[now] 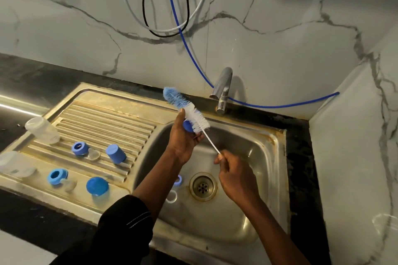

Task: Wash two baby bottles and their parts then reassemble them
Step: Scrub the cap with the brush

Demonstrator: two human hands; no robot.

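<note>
Left hand (183, 135) is held over the left side of the sink (277, 135), just right of the draining board (103, 118), where a clear bottle (42, 130) and a blue cap (115, 154) rest among other parts. Its fingers curl round a small blue part (187, 126), with the thumb upright beside the bristles. The brush (195, 117) crosses that part, and its white bristles touch it. Its long axis runs on a slant: the blue tip points up and left toward the wall, and the thin white handle runs down and right toward the person. The right hand (232, 170) pinches the handle's lower end between thumb and fingertips, nearer the drain (202, 186) and the body than the left hand is. A scrubbing stroke would, I judge, run along that slant, with the right hand driving and the left steadying the part. The tap (224, 90) stands behind both hands, with no water visibly running.
</note>
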